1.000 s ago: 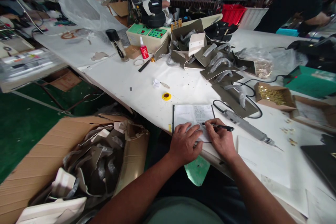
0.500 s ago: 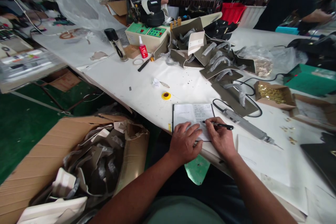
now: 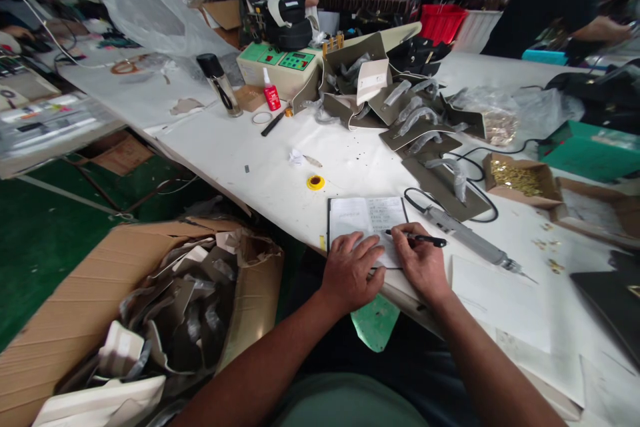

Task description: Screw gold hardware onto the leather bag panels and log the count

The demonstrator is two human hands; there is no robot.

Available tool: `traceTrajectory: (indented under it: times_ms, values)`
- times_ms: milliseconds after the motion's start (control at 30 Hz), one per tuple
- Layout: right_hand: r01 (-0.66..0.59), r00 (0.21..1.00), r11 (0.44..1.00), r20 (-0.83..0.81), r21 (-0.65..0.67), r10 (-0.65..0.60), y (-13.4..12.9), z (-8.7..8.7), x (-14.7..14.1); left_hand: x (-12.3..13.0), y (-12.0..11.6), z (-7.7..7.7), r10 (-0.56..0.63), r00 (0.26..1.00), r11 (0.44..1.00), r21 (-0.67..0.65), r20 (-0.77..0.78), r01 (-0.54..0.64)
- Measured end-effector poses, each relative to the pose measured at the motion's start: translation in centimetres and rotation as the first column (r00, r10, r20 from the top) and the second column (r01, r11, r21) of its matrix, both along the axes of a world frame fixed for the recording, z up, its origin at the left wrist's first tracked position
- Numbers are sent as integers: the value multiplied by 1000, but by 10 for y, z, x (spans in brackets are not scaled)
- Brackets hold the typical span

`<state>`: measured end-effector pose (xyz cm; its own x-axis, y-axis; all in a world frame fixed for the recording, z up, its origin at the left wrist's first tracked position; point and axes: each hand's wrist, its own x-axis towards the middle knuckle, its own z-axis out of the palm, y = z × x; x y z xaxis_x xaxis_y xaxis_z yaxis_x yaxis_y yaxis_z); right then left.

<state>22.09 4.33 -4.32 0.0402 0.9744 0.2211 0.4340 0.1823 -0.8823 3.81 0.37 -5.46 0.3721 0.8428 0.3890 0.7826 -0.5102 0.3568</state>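
An open notebook (image 3: 350, 215) with handwriting on its right page lies at the table's near edge. Spread over its lower left part is my left hand (image 3: 351, 271), palm down with the fingers apart. My right hand (image 3: 421, 265) grips a black pen (image 3: 425, 239), its tip on the right page. Just right of that hand, a grey electric screwdriver (image 3: 467, 239) with a black cable rests on the table. A yellow ring-shaped spool (image 3: 315, 182) lies beyond the notebook.
A cardboard box (image 3: 65, 293) of wrapped parts stands at lower left. Grey pieces (image 3: 440, 180) are piled behind the screwdriver. Further right are a carton of brass fittings (image 3: 520, 177) and a green box (image 3: 590, 150). A red bottle (image 3: 271, 95) stands by the machine (image 3: 280, 70). People are behind.
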Motion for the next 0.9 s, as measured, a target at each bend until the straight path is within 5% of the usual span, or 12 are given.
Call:
traceTrajectory:
  times_ms: [900]
  values:
    - [-5,1000,1000,-23,12,6,0,1,-2,0,0,0,2,1000,1000,7,1,-2]
